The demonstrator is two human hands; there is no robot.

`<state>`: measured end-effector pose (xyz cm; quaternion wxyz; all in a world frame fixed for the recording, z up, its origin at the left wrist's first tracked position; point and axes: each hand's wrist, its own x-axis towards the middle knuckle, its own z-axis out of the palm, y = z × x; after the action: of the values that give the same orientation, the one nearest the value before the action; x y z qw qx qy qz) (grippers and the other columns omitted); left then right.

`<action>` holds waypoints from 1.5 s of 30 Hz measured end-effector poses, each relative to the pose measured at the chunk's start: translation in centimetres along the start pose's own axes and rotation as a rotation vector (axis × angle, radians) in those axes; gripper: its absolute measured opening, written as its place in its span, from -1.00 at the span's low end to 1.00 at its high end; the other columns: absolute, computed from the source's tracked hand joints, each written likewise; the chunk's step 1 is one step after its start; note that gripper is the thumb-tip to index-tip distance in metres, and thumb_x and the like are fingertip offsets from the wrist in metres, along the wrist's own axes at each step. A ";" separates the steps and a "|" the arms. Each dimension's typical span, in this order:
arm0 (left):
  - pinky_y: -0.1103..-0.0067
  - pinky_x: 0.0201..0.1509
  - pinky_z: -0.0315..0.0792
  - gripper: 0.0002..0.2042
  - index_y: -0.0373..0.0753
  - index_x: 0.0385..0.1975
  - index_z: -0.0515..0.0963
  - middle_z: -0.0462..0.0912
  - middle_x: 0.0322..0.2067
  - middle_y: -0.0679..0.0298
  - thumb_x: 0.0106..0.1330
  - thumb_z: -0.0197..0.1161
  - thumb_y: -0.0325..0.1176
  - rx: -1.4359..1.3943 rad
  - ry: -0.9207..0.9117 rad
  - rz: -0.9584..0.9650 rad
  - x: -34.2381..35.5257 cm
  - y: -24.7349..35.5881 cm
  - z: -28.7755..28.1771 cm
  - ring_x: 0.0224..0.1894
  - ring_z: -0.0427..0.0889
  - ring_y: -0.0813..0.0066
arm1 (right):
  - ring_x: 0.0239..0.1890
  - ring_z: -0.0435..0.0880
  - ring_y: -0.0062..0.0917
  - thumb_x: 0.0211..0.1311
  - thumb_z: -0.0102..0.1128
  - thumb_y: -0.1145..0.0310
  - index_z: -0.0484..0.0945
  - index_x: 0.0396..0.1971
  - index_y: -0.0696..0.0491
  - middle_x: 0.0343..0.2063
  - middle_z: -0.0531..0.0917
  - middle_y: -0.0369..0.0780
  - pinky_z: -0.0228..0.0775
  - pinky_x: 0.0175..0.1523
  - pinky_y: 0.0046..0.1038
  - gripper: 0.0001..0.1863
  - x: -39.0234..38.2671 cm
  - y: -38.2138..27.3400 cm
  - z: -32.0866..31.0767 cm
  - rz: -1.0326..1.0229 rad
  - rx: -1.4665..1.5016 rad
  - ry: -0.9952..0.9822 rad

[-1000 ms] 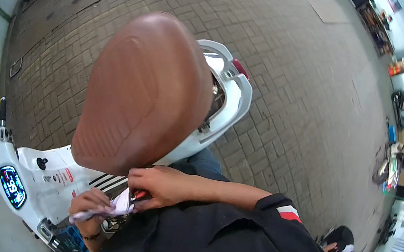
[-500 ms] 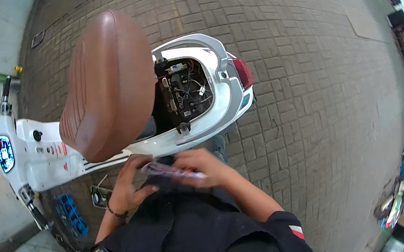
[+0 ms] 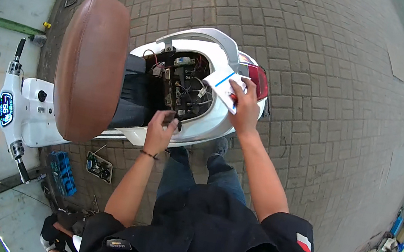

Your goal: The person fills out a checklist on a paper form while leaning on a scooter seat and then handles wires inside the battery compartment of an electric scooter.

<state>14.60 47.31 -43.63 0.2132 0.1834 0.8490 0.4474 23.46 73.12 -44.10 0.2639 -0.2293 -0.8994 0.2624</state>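
Note:
A white scooter [image 3: 195,134] stands in front of me, its brown seat [image 3: 90,68] tipped up toward the handlebar. Behind the seat, the compartment [image 3: 180,81] lies uncovered, full of wires, connectors and dark modules. My right hand [image 3: 246,109] pinches a small white packet with a blue stripe [image 3: 223,82] over the compartment's rear rim; a bit of red shows by the fingers. It looks like a resealable plastic bag, but its contents are unclear. At the compartment's near edge, my left hand [image 3: 159,132] has its fingers curled beside a small dark part; what they grip is hidden.
Below the scooter are a tray of small parts [image 3: 99,167] and a blue crate [image 3: 62,172]. Another person [image 3: 55,238] is low at the lower left. A metal wall [image 3: 2,64] runs along the left. Brick paving [image 3: 322,120] spreads to the right, with assorted gear beyond.
Both hands have moved from close to my body out to the scooter. The packet has gone to the rear rim in my right hand, and my left hand has reached the compartment's edge. My view has shifted.

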 end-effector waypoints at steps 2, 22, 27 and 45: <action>0.47 -0.02 0.54 -0.69 -0.40 -0.06 0.55 0.59 -0.15 0.07 0.30 0.31 -0.34 0.020 0.121 0.014 2.3 -1.6 0.8 -0.12 0.66 0.25 | 0.02 0.61 -0.14 0.04 0.31 0.47 0.63 0.02 -0.10 0.02 0.55 -0.11 0.56 -0.06 -0.22 -0.54 0.3 -0.5 0.6 0.011 -0.044 -0.018; 0.20 0.48 0.10 -0.61 -0.51 0.12 0.40 0.07 0.40 -0.28 0.28 0.02 -0.59 0.586 0.482 0.234 19.5 -8.2 1.7 0.42 0.11 -0.24 | -0.13 0.66 -0.25 -0.03 0.29 0.40 0.66 -0.01 -0.04 -0.17 0.63 -0.19 0.57 -0.13 -0.29 -0.54 0.4 1.2 1.6 -0.083 -0.013 0.014; 0.19 0.35 0.26 -0.74 -0.47 -0.10 0.54 0.48 0.09 -0.22 0.36 0.01 -0.47 0.631 0.492 0.088 18.8 -11.1 1.5 0.20 0.38 -0.23 | -0.15 0.66 -0.25 -0.06 0.30 0.42 0.67 -0.03 -0.01 -0.20 0.64 -0.19 0.57 -0.15 -0.30 -0.54 0.5 1.6 1.9 -0.108 0.015 0.029; 0.49 -0.07 0.47 -0.65 -0.35 -0.02 0.66 0.75 -0.19 0.15 0.22 0.35 -0.36 -0.210 0.459 -0.211 25.5 -14.7 2.0 -0.20 0.67 0.36 | -0.19 0.67 -0.28 -0.11 0.32 0.43 0.69 -0.07 0.02 -0.22 0.64 -0.19 0.56 -0.18 -0.34 -0.55 0.6 2.1 1.9 -0.107 0.071 0.045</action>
<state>-7.62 53.63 -61.99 0.0785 -0.0355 0.8385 0.5381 22.46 74.33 -46.48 0.3058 -0.1774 -0.8943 0.2745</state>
